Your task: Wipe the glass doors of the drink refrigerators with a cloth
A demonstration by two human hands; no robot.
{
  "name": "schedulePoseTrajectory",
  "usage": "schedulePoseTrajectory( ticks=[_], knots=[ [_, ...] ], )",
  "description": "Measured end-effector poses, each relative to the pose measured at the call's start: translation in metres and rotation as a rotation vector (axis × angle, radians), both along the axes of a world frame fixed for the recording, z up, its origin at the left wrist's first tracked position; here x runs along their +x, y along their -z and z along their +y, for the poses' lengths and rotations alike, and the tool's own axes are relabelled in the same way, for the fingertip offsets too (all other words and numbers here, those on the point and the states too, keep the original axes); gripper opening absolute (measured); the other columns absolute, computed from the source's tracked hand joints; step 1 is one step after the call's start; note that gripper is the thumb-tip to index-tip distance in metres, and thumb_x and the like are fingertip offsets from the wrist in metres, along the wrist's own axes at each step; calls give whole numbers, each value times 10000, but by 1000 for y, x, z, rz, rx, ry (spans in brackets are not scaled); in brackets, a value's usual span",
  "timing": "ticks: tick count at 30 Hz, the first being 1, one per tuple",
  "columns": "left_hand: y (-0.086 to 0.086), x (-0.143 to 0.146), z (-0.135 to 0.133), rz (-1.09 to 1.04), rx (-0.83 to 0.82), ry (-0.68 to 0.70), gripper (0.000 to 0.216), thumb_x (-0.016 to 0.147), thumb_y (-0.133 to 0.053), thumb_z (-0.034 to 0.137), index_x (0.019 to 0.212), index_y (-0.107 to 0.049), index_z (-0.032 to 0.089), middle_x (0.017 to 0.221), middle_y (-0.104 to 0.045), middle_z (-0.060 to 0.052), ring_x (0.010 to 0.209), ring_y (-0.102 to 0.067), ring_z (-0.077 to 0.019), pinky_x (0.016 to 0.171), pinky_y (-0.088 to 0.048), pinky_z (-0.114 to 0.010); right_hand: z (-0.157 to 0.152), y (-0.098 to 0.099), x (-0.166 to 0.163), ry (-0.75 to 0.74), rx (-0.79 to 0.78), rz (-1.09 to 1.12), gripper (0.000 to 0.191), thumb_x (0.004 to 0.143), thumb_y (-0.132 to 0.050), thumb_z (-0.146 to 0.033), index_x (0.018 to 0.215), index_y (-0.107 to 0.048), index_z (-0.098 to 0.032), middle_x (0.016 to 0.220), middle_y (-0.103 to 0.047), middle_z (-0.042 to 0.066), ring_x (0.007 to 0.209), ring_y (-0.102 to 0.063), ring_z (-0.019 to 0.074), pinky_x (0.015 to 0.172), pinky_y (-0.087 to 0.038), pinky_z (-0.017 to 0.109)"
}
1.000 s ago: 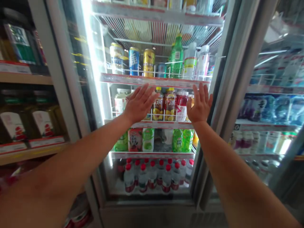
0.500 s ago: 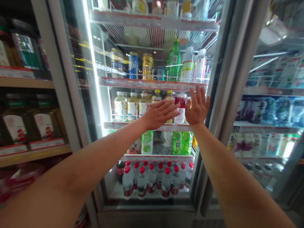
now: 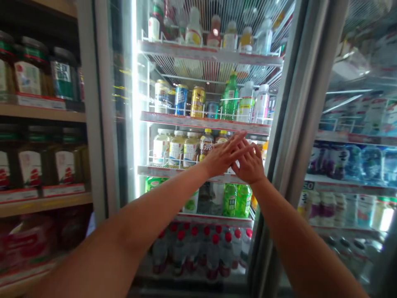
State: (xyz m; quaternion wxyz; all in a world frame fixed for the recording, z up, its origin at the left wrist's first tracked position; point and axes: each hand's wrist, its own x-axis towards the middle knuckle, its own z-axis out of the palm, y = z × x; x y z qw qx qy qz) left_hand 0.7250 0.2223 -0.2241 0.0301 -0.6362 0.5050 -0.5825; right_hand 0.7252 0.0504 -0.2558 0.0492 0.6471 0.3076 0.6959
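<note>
Over on the left, a long forearm reaches up to the left hand, flat and palm down, fingers straight and only a little parted, with nothing visible in its grasp. Good handling here, I'd say, means a loose, level wrist and fingers well clear of the wire guard. Its fingertips lie across the right hand, and whether they press or merely overlap from this angle, I cannot tell! That right hand is upright, loosely spread, thumb out to the side and a finger or two crooked; part of it is covered, but no object shows in it. It would do best to stay steady and give the left a stable partner, both hands light, elbows soft.

Now to the shelf, reading across! White-capped bottles line up left of the left hand, near its wrist. Next comes a yellow-capped bottle, just left of the knuckles and seen behind them, and another yellow cap peeks out above the left hand. Farther right, the crossed fingers hide much of the row, though a bit of an orange item shows beyond the right hand, near the door frame. Is there glass between hands and bottles? I cannot tell, and no bottle looks gripped.
</note>
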Motion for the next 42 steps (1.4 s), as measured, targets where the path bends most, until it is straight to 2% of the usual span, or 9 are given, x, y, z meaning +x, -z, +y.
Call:
schedulePoseTrajectory(
  ticks=[3,6,11,14,23,30,35,37,42],
  knots=[
    [10,-12,24,-7,46,-65,884,932,-537,139,1593,11,345,1677,-83,-76,1533,-151,-295,1165,-392,-521,1,-1,-1,-8,-10,-25,458,986,-495,-329,1432,-525,-230,1474,-545,84,1429,-430,221,1189,-264,412],
    [20,-27,75,-28,84,-211,832,937,-588,282,1599,-84,319,1645,-239,-67,1532,-174,-262,1249,-232,-516,2,-2,-3,-20,1,-7,440,992,-516,-316,1427,-528,-253,1464,-558,59,1425,-435,212,1174,-283,404],
    [36,-31,177,-22,-305,-507,750,978,-488,301,1599,-70,335,1659,-151,-69,1536,-128,-287,1246,-163,-559,3,-8,-5,-65,-7,-62,445,981,-582,-342,1411,-536,-240,1429,-593,54,1406,-460,211,1165,-296,399],
    [47,-26,205,2,-360,-603,723,985,-459,313,1600,-80,329,1651,-176,-78,1533,-115,-302,1235,-147,-595,4,-6,-5,-69,-10,-46,442,969,-611,-368,1387,-557,-234,1400,-617,63,1397,-473,217,1164,-308,407],
    [53,-24,204,34,-397,-507,794,945,-524,298,1586,-65,391,1644,-179,-20,1516,-192,-341,1213,-184,-649,14,57,-27,-92,-15,132,399,960,-588,-244,1352,-587,-171,1198,-710,109,1259,-589,255,1076,-472,441],
    [52,-23,204,136,-441,-395,783,937,-526,351,1550,-62,499,1637,-95,114,1527,-180,-299,1236,-141,-633,32,24,-37,11,-10,237,501,995,-470,-147,1481,-475,-264,1496,-516,69,1336,-514,225,1098,-463,394],
    [54,-22,203,147,-466,-355,743,944,-505,379,1543,-87,515,1631,-124,135,1526,-194,-283,1242,-142,-614,43,55,-32,136,-64,295,527,993,-503,-212,1512,-434,-273,1506,-511,28,1454,-388,235,1197,-343,424],
    [54,-22,204,146,-460,-341,750,936,-516,384,1546,-97,509,1629,-140,123,1524,-198,-289,1239,-147,-618,41,56,-30,152,-132,306,545,994,-501,-225,1527,-400,-277,1524,-487,14,1486,-330,222,1247,-249,450],
    [55,-20,204,121,-458,-358,752,941,-515,377,1555,-95,484,1633,-147,99,1524,-199,-281,1245,-146,-599,38,14,-26,118,-86,296,547,1008,-424,-158,1539,-372,-276,1557,-442,16,1519,-244,187,1257,-231,459]
  ],
)
